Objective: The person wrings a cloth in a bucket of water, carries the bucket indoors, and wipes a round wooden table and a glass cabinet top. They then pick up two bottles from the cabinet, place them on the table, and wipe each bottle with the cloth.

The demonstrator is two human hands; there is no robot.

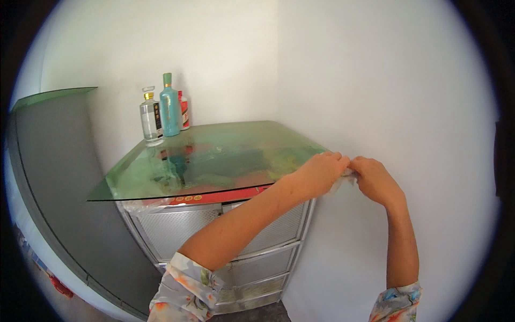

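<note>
Close together at the right edge of the green glass sheet (225, 139) are both of my hands. My left hand (325, 172) reaches over the sheet's front right corner, fingers pinched together. My right hand (375, 179) is just beyond, in front of the wall, with its fingertips against the left ones. Between them shows a thin, whitish, crumpled piece that looks like plastic film (342, 179). Part of it hangs below the fingers, and the fingertips hide how far it extends. The sheet covers a metal cabinet (177, 229) with perforated doors.
At the sheet's back left stand a clear glass bottle (149, 120), a turquoise bottle (170, 110) and a red-and-white bottle (184, 112). Loose clear plastic (147, 205) hangs under the front left edge. A grey panel (60, 181) topped with green glass rises at left; white walls (402, 100) meet behind.
</note>
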